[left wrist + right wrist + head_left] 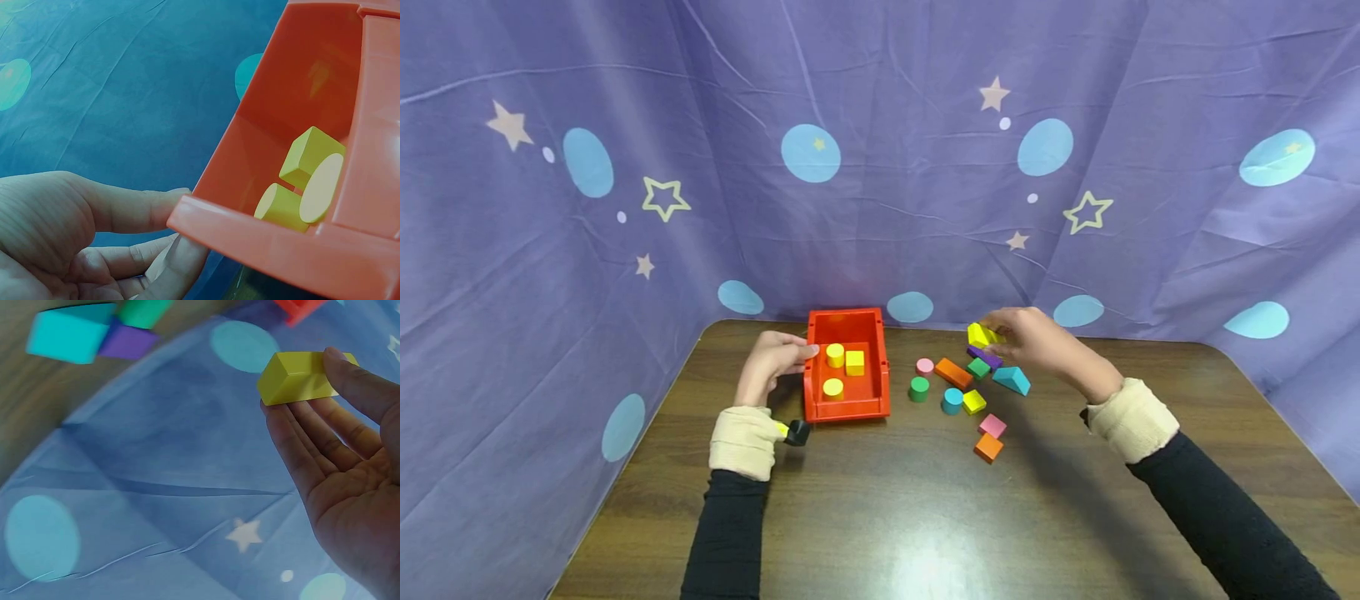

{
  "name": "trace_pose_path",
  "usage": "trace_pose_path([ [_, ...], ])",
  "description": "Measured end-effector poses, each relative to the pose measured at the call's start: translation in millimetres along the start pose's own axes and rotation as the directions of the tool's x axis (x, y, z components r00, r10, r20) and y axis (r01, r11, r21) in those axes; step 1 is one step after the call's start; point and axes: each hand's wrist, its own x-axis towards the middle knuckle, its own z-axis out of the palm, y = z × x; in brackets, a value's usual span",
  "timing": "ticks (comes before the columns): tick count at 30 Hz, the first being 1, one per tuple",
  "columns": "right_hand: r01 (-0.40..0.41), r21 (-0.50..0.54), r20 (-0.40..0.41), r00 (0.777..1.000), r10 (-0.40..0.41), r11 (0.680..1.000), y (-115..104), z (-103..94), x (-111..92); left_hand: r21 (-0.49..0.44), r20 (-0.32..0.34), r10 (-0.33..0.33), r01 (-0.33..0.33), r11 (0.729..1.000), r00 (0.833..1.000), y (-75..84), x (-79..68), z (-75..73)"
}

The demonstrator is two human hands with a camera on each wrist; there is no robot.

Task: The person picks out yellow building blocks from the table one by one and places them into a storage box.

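My left hand (772, 363) pinches the left wall of a red plastic bin (871, 408), thumb inside the rim and fingers outside, as the left wrist view also shows. Inside the bin stand yellow cylinders (833, 388) and a yellow cube (854, 363). At the back of the table, my right hand (1033, 337) holds a yellow block (300, 378) between thumb and fingertips, lifted off the surface. Just below it lie a purple block (987, 358), a green block (978, 368) and a light blue triangular block (1012, 381).
Scattered between bin and right arm are an orange block (953, 373), a pink cylinder (924, 367), a green cylinder (919, 389), a blue cylinder (952, 401) and a yellow block (974, 402). Nearer lie a pink block (992, 426) and another orange block (988, 448). A purple curtain (910, 208) hangs behind.
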Motion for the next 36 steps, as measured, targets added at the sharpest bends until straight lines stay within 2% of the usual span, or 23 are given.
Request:
trace_pose_path([
  [11,0.013,0.12,-0.04,0.999,-0.008,0.993,-46.5,-17.0,34.8,0.002,0.001,-0.008,0.008,1.0,1.0,-0.4,-1.2,-2.0],
  [20,0.038,0.269,-0.068,0.997,-0.021,0.962,-79.6,-18.7,56.8,-0.012,0.004,-0.004,0.004,1.0,1.0,-0.5,-1.1,-2.3],
  [31,0.085,0.292,-0.075,0.995,-0.066,0.953,-106.9,-9.9,82.3,-0.012,-0.008,0.0,0.0,1.0,1.0,-0.2,-0.1,-1.9],
  [36,0.061,0.313,-0.07,0.997,-0.041,0.948,-115.4,0.6,91.9,-0.009,-0.006,0.002,-0.002,1.0,1.0,0.1,0.0,-0.9],
])
